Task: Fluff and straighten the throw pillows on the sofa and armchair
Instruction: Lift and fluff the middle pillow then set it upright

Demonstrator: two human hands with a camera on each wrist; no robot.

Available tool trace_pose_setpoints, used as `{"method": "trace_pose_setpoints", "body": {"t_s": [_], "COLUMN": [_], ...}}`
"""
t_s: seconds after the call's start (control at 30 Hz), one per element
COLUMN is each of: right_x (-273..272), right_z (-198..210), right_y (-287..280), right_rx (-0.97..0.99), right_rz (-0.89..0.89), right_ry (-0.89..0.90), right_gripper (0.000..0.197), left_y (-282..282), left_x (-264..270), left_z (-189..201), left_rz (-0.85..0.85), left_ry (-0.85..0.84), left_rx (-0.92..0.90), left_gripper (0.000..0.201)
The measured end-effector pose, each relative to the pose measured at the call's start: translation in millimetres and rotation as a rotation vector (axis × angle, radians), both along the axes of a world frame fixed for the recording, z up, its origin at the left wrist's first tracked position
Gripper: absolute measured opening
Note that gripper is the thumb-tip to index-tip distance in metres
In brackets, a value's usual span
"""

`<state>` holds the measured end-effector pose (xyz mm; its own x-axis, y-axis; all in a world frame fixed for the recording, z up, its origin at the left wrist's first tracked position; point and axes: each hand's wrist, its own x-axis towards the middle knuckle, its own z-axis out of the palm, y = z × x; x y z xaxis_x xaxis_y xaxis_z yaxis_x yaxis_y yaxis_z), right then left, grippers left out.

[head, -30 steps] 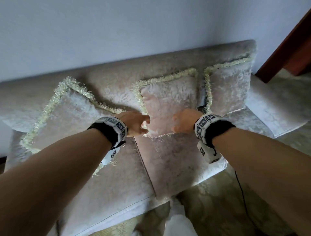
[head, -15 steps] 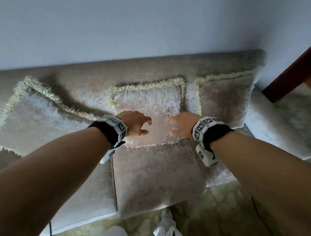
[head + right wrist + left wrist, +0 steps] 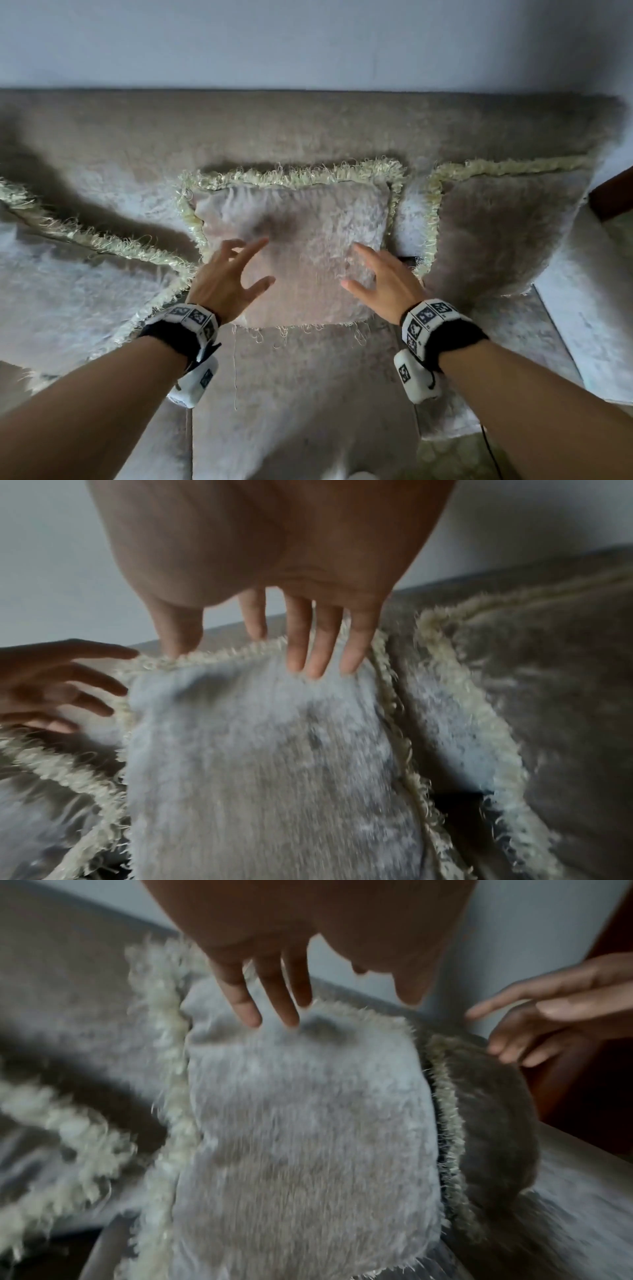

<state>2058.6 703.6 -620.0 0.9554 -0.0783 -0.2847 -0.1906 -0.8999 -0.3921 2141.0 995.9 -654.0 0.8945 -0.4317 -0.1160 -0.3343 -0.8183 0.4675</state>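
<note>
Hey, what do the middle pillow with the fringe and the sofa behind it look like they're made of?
The square beige middle pillow looks like plush velvet or short faux fur: its nap shifts between pale sheen and dark patches. Its cream fringe trim appears to be looped yarn or thread, with loose strands hanging off the bottom edge. The beige sofa seems covered in the same plush fabric, showing similar sheen.

Both hands have opened: the left hand (image 3: 226, 281) and right hand (image 3: 383, 281), loosely curled a second ago, now spread their fingers over the square beige plush pillow with cream fringe (image 3: 308, 246), farther up its face and wider apart.
</note>
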Motion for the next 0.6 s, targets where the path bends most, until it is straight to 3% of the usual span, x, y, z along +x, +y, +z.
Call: {"method": "trace_pose_setpoints", "body": {"t_s": [0.2,0.33,0.47,0.6], "right_x": [43.1,61.3,76.1,87.4], "right_z": [-114.5,-176.1,-203.3,-210.1], "right_y": [-27.7,-39.8,-41.6,-44.8], "right_rx": [0.127,0.166,0.275,0.389], "right_rz": [-0.231,-0.352,-0.416,-0.405], "right_ry": [-0.275,-0.335,-0.283,-0.424], "right_gripper": [0.090,0.099,0.096,0.099], "left_y": [9.8,8.3,-2.8,-9.5], "left_x": [26.2,42.8,60.7,66.0], "left_z": [-110.8,-164.1,-195.3,-204.6], "left_rz": [0.356,0.565,0.572,0.540], "left_ry": [-0.107,-0.037,-0.069,-0.122], "left_rx": [-0.180,-0.325,-0.446,-0.593], "left_gripper": [0.084,0.103,0.117,0.108]}}
